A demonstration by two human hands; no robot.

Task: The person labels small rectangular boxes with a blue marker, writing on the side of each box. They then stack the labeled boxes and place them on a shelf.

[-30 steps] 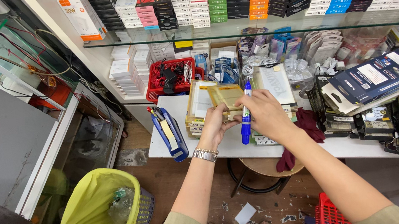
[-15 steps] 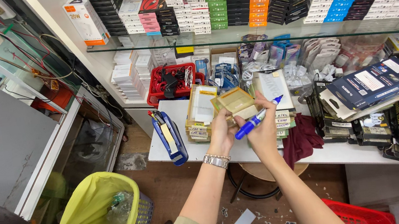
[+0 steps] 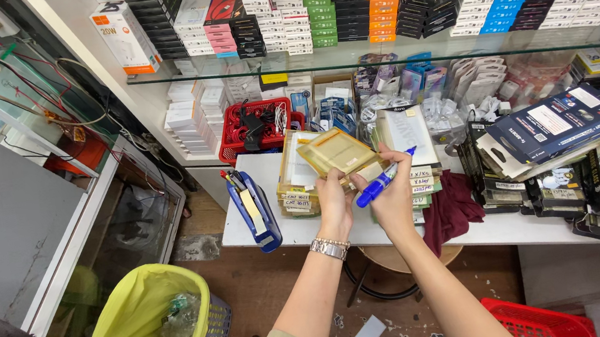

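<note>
Left hand [image 3: 334, 201], silver watch [image 3: 329, 248] at the wrist, fingers closed on the near edge of a flat yellow packet [image 3: 338, 152], held tilted above a stack of similar packets [image 3: 297, 184] on the white table [image 3: 299, 229]; right hand [image 3: 394, 197] pinching the packet's other corner, blue marker [image 3: 382, 180] clamped across its fingers, tip up to the right. Just left, a blue tape dispenser [image 3: 253, 210]; right of the hands, a dark red cloth [image 3: 451, 208]; below on the floor, a yellow-lined bin [image 3: 144, 322].

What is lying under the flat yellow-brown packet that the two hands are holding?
Under the flat yellow-brown packet, held by the left hand and right hand, stands a stack of similar clear packets on the white table. The packet covers the stack's top right part.
</note>
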